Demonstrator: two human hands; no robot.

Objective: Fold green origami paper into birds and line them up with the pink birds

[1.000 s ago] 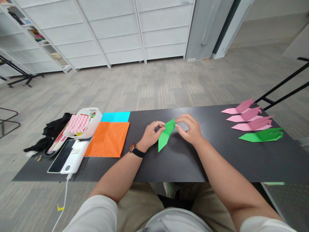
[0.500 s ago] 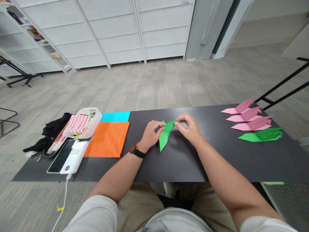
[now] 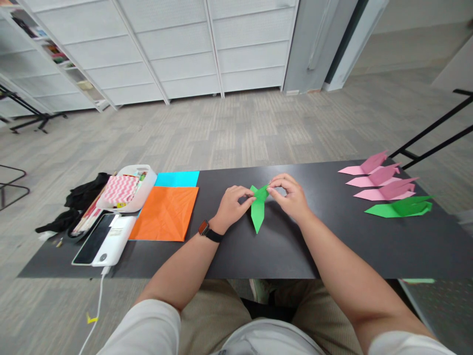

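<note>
A folded green origami crane (image 3: 257,213) is held just above the dark table, one pointed wing hanging toward me. My left hand (image 3: 235,203) pinches its left side between thumb and fingers. On the other side, my right hand (image 3: 290,195) grips a narrow end of the paper with thumb and forefinger. The fingertips hide part of the folds. To the right lie a finished-looking green paper crane (image 3: 401,207) and several pink paper cranes (image 3: 384,190) in a column.
Orange paper (image 3: 166,214) overlaps blue paper (image 3: 179,178) on the left. Beyond them stand a white basket (image 3: 148,195), a phone (image 3: 93,239) and a white power bank (image 3: 114,241) with a cable (image 3: 99,296). Black cloth (image 3: 86,191) lies at the far left.
The hanging wing of the green crane has swung right and now points more straight toward me. My left hand has shifted slightly right; my right hand stays nearly in place.
</note>
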